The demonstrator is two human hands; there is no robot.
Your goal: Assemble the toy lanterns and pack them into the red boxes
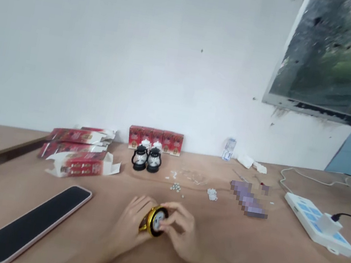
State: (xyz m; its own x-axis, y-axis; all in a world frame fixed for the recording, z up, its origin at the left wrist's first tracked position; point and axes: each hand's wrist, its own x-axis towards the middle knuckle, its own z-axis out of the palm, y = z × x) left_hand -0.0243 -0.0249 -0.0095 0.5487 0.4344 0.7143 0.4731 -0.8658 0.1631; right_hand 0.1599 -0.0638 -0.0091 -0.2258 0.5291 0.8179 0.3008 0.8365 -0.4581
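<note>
A small gold lantern (150, 220) lies on its side between my hands, its round underside turned up toward me. My left hand (132, 220) is wrapped around the lantern's body and hides much of it. On the underside, a pale disc (158, 221) sits inside a dark ring. My right hand (181, 231) is closed at this end, one finger along the rim and the thumb and other fingertips pinched at the disc. Whether a small part is between those fingertips cannot be made out. Just beyond my hands lie several button cells (175, 187) and small white pieces (212, 194).
Two black lanterns (140, 159) stand before white ones and red boxes (162, 140). Opened red cartons (84, 164) and a dark-screened phone (34, 222) lie left. To the right are a blurred purple item (248, 200), a power strip (303, 211) with cables and a clear container (229, 149).
</note>
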